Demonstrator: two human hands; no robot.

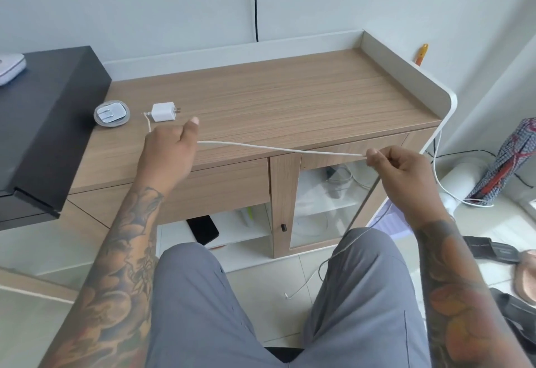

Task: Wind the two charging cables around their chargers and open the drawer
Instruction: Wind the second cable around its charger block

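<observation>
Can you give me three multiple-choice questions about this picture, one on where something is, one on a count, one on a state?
1. Where does the wound charger lie?
A. left of the bare charger
B. in the drawer
C. on the floor

2. How many white chargers are on the cabinet top?
A. one
B. two
C. four

3. How is the drawer?
A. pulled out
B. removed
C. closed

Answers:
1 A, it sits beside the black box.
2 B, one wound, one not.
3 C, its front is flush while both hands, left and right, stretch the cable.
</observation>
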